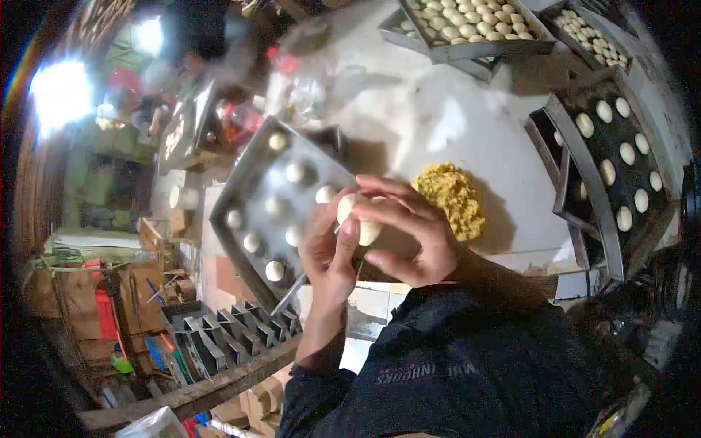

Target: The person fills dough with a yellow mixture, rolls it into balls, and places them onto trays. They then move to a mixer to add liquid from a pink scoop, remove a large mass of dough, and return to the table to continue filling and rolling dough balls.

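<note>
In front of my chest, my left hand (328,248) is closed around a piece of pale dough (369,232), thumb pressed against it. My right hand (416,230) curls over the same dough from the other side, its fingers touching the top. A thin, light edge shows by my left fingers, but I cannot make out what it is. Beneath and left of my hands lies a metal tray (237,186) with several round dough balls (274,206) spaced apart. Just beyond my right hand, a lumpy yellow mass (449,201) rests on the pale work surface (394,95).
On the right, a dark tray (613,197) of spaced dough balls is stacked on other trays. Full dough trays (475,22) stand at the back. Metal moulds (226,332) sit at lower left above a wooden beam (197,394). A bright lamp (62,95) glares at upper left.
</note>
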A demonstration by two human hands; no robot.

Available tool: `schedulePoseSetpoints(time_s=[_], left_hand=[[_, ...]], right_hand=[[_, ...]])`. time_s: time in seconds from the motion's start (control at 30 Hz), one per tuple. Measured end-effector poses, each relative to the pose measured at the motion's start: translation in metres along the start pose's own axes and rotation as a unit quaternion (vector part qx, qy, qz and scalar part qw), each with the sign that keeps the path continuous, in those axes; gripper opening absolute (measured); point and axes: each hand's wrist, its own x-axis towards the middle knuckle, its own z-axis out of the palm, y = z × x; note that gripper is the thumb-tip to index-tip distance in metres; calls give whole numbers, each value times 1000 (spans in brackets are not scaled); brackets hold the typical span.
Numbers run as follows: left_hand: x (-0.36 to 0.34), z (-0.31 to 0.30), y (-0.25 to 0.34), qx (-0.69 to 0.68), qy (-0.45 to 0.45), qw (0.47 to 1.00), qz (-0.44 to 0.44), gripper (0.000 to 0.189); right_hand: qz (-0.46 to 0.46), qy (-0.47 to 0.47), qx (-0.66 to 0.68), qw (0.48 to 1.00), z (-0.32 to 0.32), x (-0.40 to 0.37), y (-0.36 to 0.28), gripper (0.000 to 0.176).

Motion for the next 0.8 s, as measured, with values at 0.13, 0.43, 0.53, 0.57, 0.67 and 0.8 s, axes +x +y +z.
schedulePoseSetpoints(time_s=[0.13,0.43,0.53,0.57,0.67,0.8], left_hand=[[-61,-6,-10,192,28,954,229,45],[-167,-43,-22,82,79,993,-14,39],[-186,-58,-31,-194,96,970,-111,35],[-188,-59,-47,-246,108,957,-112,34],[-193,-48,-81,-309,44,939,-147,35],[-165,-50,-81,-329,53,912,-238,45]], right_hand=[[45,61,41,996,32,-25,-29,25],[99,-23,-108,989,121,-99,-32,22],[90,12,-81,993,129,-108,-35,25],[129,13,-41,991,131,-111,-38,26],[145,-28,-9,989,130,-120,-28,26],[248,-44,-153,956,68,-106,23,22]])
